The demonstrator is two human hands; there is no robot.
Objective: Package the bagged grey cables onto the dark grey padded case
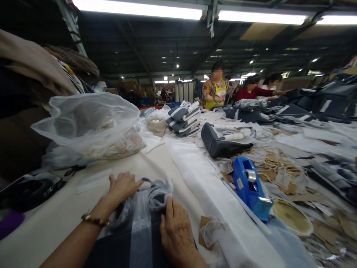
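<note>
Head view, and I have both hands on the near side of the table (156, 158), down at a dark bag (117, 243) lying at the bottom edge, right in front of the wearer. Clear wrap (141, 227) runs down its middle, and the handles (159, 195) bunch up in plastic at the far end. My right hand (177, 225) lies flat along the bag's right side, fingers straight and close together, gripping nothing. Over to my left hand (122, 186), bracelet (95, 219) at the wrist: it reaches across the far left corner, a fingertip at the handles, but I can't tell whether it pinches anything. Just right of my right hand sits a brown tag (205, 232); beyond the white padding (206, 197) stands a blue tape dispenser (249, 186), with a heap of tags (279, 167) behind it. Farther up, a second bag (223, 139) lies on its side near a dark-and-white stack (184, 119). Clear sack (95, 130) on the left; across the table, a co-worker in a yellow apron (220, 95).
</note>
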